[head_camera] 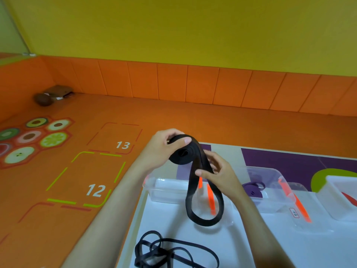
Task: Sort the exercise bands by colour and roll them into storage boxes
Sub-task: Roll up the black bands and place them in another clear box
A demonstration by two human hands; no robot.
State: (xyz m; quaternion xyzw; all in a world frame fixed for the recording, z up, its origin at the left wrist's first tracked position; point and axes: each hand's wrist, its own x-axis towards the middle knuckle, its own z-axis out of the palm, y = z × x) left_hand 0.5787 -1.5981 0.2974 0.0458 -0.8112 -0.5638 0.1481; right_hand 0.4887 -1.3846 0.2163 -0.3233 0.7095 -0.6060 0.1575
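- While the left hand (162, 147) curls round the half-rolled black band (180, 154), thumb pressed on top, the roll is held above the table (170, 223);
- right hand (220, 172) pinches its hanging loop over a clear box (166, 190).

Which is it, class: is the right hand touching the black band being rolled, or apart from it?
Touching. The head view shows the right hand with its thumb across the black band, just below the roll.

band (181, 155): black, matt, rubbery-looking
boxes (164, 183): clear plastic, glossy
table (170, 225): white, smooth, faint sheen
floor (173, 117): orange, matt, finely textured
wall (173, 26): yellow, matt
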